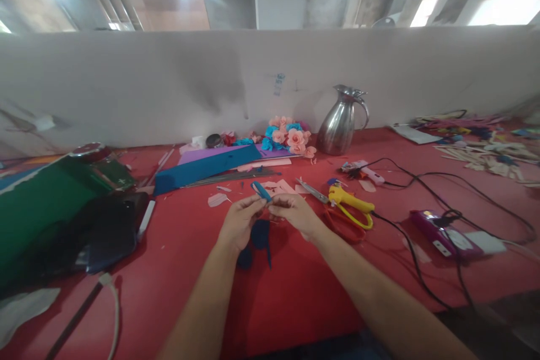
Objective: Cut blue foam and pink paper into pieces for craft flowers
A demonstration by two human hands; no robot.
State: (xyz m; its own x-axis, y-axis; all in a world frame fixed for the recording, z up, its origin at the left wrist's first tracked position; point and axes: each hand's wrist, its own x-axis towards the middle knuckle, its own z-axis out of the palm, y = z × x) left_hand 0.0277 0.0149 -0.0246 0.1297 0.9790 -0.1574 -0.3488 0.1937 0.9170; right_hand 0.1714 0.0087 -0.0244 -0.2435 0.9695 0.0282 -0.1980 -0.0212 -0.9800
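Between my two hands, over the red table, is a small blue crepe-paper piece [261, 190], curled at its upper end. My left hand [242, 219] pinches it from the left with thumb and fingertips. From the right, my right hand [295, 215] closes its fingertips on the same piece, so the lower end is hidden. Under the hands lie dark blue paper pieces [260, 234] on the table. Pink paper scraps [282, 187] are just beyond the fingers. Scissors with red handles [343, 225] rest to the right, beside a yellow glue gun [350, 201].
A steel jug [338, 124] stands at the back near pink and blue paper flowers [294, 136]. A blue paper strip [206, 170] lies behind the hands. Cables run right to a purple power strip [442, 234]. A dark phone-like device [113, 230] sits left.
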